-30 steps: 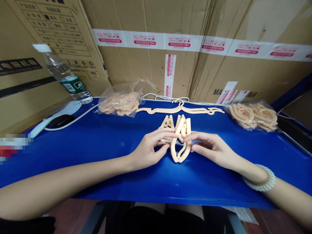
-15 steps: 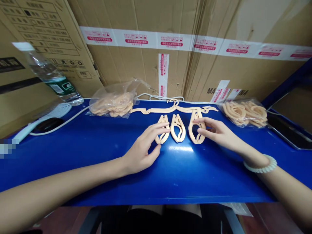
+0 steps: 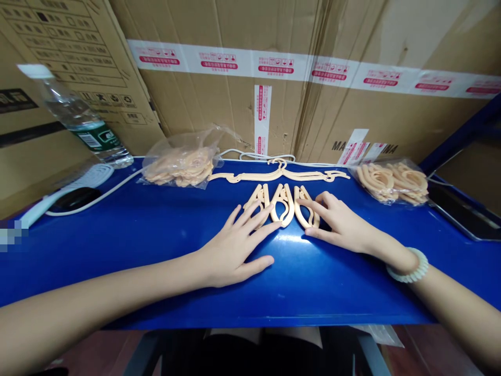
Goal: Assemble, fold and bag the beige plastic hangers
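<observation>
Three peach plastic loop pieces lie side by side on the blue table (image 3: pixel 156 271): a left one (image 3: pixel 256 198), a middle one (image 3: pixel 284 204) and a right one (image 3: pixel 304 210). My left hand (image 3: pixel 237 245) lies flat with fingers spread, fingertips resting on the left piece. My right hand (image 3: pixel 336 224), with a pale bead bracelet on its wrist, is open too, its fingers laid over the right piece. Behind them lies a long thin peach hanger-shaped strip (image 3: pixel 279 172).
A clear bag of peach pieces (image 3: pixel 182 164) sits at the back left, another bag (image 3: pixel 393 180) at the back right. A water bottle (image 3: pixel 80 120), a white cable and a dark object (image 3: pixel 74 198) stand far left. Cardboard boxes (image 3: pixel 274 68) wall the back. A tray edge (image 3: pixel 465 209) shows right.
A second ago both hands held the pieces bunched upright. They were then laid flat and apart; now both hands have slid the three pieces closer together, fingers flattened on them.
</observation>
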The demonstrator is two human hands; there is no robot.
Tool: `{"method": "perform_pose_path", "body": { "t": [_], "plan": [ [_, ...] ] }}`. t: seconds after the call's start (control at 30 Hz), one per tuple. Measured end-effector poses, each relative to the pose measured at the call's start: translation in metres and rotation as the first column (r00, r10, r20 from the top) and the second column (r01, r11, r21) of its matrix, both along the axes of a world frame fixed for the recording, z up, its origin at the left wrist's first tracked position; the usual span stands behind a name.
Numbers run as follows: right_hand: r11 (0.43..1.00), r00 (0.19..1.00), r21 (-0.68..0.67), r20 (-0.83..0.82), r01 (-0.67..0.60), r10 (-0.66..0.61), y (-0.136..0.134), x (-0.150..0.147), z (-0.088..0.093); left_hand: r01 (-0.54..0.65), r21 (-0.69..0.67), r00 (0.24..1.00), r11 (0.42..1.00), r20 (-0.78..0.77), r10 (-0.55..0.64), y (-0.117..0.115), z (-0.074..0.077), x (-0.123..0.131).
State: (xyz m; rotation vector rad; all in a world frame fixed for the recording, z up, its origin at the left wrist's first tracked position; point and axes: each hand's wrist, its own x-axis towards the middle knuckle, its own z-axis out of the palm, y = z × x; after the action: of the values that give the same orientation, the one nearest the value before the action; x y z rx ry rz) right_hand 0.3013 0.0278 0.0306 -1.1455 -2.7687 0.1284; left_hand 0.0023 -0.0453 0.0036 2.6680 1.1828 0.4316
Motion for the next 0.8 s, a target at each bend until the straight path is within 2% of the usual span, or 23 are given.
{"method": "perform_pose_path", "body": {
  "t": [0.4,0.57,0.67,0.8],
  "plan": [
    [0.997,0.999,0.057,-0.009,0.047,-0.047,-0.005,-0.012,-0.007,-0.001,0.025,1.0,1.0,0.031,0.0,0.002,-0.003,0.001],
    [0.999,0.999,0.033,-0.025,0.038,-0.038,-0.003,-0.009,-0.005,-0.091,0.038,0.98,0.995,0.179,0.083,0.008,-0.005,-0.004],
    [1.0,0.998,-0.018,-0.057,-0.002,0.001,-0.003,-0.004,0.001,-0.128,-0.004,0.95,0.992,0.288,0.124,0.015,-0.005,-0.009],
    [0.997,0.997,-0.075,-0.081,-0.018,0.012,-0.002,0.0,0.008,-0.168,-0.072,0.924,0.983,0.336,0.183,0.02,-0.004,-0.014]
  ]
}}
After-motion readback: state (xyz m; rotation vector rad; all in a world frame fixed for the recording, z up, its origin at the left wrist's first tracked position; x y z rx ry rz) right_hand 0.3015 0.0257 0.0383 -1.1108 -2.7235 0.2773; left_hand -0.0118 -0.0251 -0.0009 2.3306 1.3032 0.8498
